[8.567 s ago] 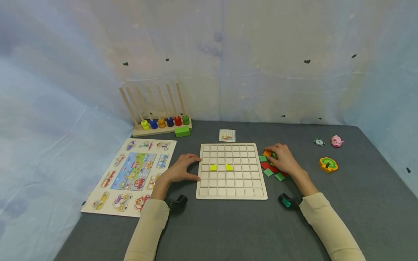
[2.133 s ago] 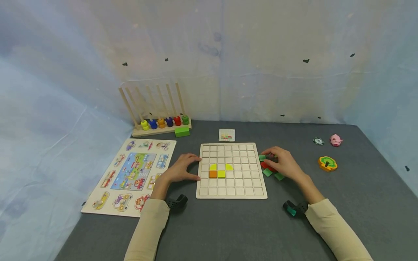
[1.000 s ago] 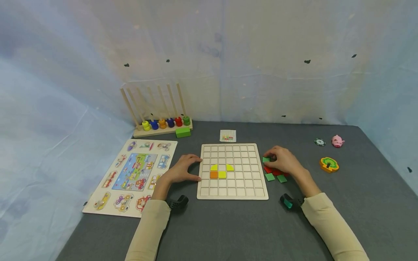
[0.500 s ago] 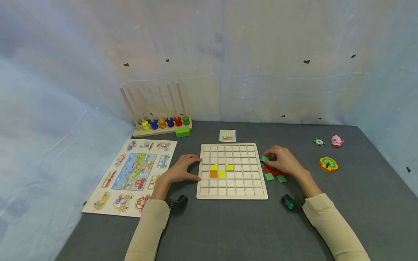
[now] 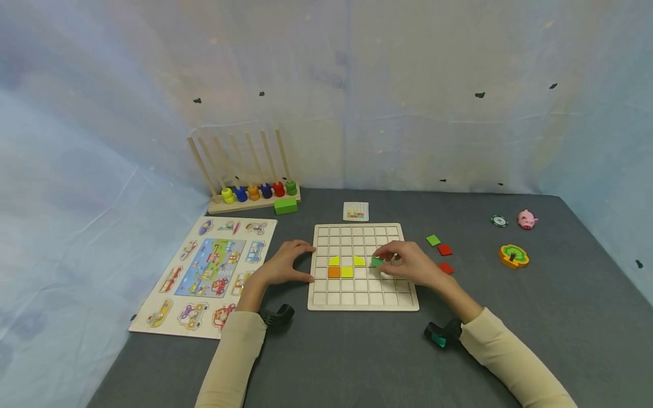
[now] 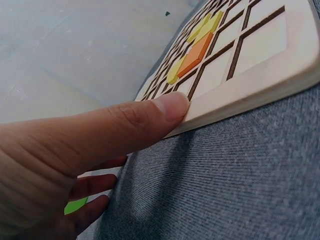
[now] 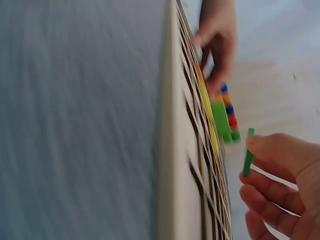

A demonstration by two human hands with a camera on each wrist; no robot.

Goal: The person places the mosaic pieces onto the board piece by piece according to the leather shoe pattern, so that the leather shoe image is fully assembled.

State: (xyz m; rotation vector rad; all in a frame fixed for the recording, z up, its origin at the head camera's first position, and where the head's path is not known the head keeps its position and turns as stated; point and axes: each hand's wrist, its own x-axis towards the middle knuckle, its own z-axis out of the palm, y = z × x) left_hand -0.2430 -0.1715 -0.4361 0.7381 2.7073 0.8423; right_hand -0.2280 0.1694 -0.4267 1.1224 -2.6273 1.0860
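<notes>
A wooden grid board (image 5: pixel 374 299) lies mid-table. Two yellow pieces with a cut or rounded corner (image 5: pixel 359 261) sit in its cells, with an orange square tile (image 5: pixel 334 272) and a yellow square tile (image 5: pixel 347 272) in the row below. My left hand (image 5: pixel 284 264) rests at the board's left edge, thumb and forefinger touching it; its thumb (image 6: pixel 145 117) lies against the rim in the left wrist view. Above the board's right half, my right hand (image 5: pixel 410 264) pinches a green square tile (image 7: pixel 248 152) between thumb and finger, held clear of the grid in the right wrist view.
Right of the board lie red tiles (image 5: pixel 445 250) and a light green tile (image 5: pixel 433 241). A pattern card (image 5: pixel 355 212) lies behind it. Also around are a picture puzzle (image 5: pixel 204 317), peg stacker (image 5: pixel 250 204), green block (image 5: pixel 285 206), tree piece (image 5: pixel 513 257), chip (image 5: pixel 499 221) and pig (image 5: pixel 527 220).
Over several seconds, the orange and yellow square tiles came onto the board. In the last half second my right hand moved left from the tile pile, carrying a green tile over the board.
</notes>
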